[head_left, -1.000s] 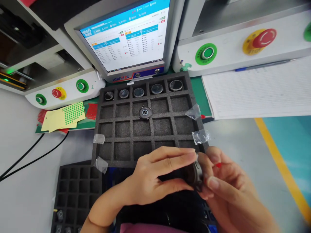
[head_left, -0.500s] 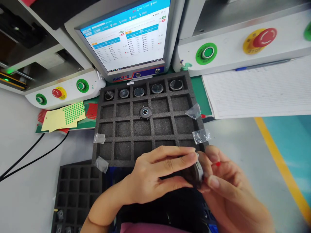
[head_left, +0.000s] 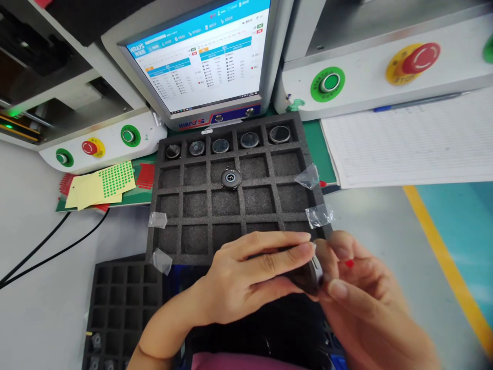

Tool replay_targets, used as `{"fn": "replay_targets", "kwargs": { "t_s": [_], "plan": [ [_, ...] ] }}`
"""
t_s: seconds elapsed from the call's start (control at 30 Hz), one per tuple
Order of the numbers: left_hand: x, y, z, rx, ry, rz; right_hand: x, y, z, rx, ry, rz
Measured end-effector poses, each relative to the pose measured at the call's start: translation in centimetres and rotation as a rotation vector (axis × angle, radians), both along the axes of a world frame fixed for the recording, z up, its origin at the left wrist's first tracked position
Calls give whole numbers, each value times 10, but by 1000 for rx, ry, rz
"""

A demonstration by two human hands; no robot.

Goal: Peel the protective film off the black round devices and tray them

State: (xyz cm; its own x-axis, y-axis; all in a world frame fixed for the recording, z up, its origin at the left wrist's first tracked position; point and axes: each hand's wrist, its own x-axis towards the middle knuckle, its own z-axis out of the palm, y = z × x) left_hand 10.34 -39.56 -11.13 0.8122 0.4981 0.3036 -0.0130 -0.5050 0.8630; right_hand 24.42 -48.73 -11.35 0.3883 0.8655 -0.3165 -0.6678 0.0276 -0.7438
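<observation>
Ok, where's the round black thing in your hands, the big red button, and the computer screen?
round black part [head_left: 310, 275], head view, its edge between the fingertips.
red button [head_left: 421, 51], head view, its cap.
computer screen [head_left: 208, 56], head view, lit middle.

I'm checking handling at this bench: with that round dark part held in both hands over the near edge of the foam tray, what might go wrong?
1. The round part is pinched only at the fingertips of the left hand and right hand; it may slip.
2. Loose clear film scraps on the foam tray rim could stick to a part.
3. One part sits on a divider, not in a cell, and may get knocked.
</observation>
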Motion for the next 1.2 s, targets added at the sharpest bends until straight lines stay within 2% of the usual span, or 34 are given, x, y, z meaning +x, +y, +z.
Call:
{"fn": "replay_targets", "kwargs": {
  "t_s": [0.23, 0.5, 0.73, 1.0, 1.2],
  "plan": [
    [-3, 1, 2, 62, 26, -4, 2, -8, -4, 13, 37, 45],
    [-3, 4, 1, 75, 7, -24, -1, -9, -5, 34, 15, 26],
    [3, 5, -4, 144, -133, 9, -5, -2, -1, 30, 41, -45],
    [2, 5, -3, 137, -116, 7, -4, -6, -7, 66, 32, 3],
    [1, 5, -4, 157, -134, 3, -3, -7, -5, 80, 28, 12]
  ]
}}
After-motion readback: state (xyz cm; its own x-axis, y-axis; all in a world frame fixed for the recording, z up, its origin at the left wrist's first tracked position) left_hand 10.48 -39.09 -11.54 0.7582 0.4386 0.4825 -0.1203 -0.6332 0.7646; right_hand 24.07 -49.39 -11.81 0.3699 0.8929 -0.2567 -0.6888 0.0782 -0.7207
